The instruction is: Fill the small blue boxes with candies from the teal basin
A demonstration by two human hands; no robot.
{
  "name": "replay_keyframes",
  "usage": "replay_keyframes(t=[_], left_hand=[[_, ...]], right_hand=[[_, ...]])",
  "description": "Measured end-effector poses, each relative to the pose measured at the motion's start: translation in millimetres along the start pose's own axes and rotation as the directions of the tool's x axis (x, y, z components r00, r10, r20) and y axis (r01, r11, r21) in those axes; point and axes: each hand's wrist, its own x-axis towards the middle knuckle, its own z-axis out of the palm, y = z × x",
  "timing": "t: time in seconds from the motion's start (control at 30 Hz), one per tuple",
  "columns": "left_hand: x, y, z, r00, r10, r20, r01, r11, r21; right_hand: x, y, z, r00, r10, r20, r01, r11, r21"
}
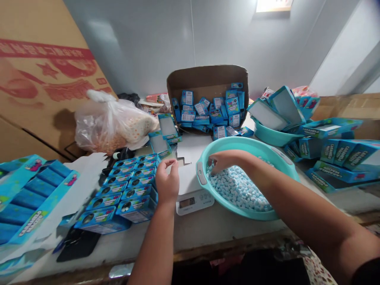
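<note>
My right hand (218, 161) reaches into a turquoise basin (287, 168) of small blue and white candies (237, 186). Its fingers are curled down at the left side of the heap, closed around some candies; the fingertips are partly hidden. Over the left edge of a white digital scale (197, 202), my left hand (168, 180) is raised with loosely bent fingers and a gap by the thumb; nothing shows in it. Beside that hand stand two rows of small blue candy boxes (136, 204) with round dark openings on top.
Behind the scale, a cardboard carton (208, 73) lies tipped with many small blue boxes. Blue display trays (341, 170) are stacked at right, some in another turquoise bowl (274, 136). A filled display box (32, 202), plastic bag (109, 122) and large carton (44, 79) occupy the left.
</note>
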Motion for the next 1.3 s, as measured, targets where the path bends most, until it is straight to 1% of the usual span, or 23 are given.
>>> replay_keyframes(t=[0.33, 0.57, 0.7, 0.9, 1.1, 1.3], left_hand=[[1.3, -7.5, 0.9, 1.000, 0.013, 0.015, -0.013, 1.000, -0.021], [-0.5, -5.4, 1.3, 0.999, 0.013, 0.039, -0.012, 1.000, -0.002], [-0.9, -4.6, 0.6, 0.997, 0.030, 0.065, -0.033, 0.998, 0.045], [-0.4, -5.4, 1.2, 0.983, 0.094, 0.155, -0.114, 0.986, 0.124], [-0.8, -5.4, 0.5, 0.978, 0.124, 0.169, -0.151, 0.976, 0.156], [-0.9, -6.7, 1.4, 0.982, 0.108, 0.155, -0.132, 0.979, 0.154]], right_hand=[[3.1, 0.2, 0.3, 0.999, -0.039, 0.000, 0.039, 0.999, -0.019], [2.5, -2.5, 2.7, 0.999, -0.052, -0.013, 0.051, 0.997, -0.050], [1.4, -1.8, 2.5, 0.999, -0.032, -0.023, 0.031, 0.998, -0.052], [-1.0, -0.5, 1.0, 1.000, 0.019, -0.023, -0.020, 0.998, -0.053], [3.3, 2.1, 3.2, 0.999, 0.018, -0.044, -0.020, 0.999, -0.050], [2.1, 1.8, 3.4, 0.998, 0.027, -0.061, -0.030, 0.999, -0.041]])
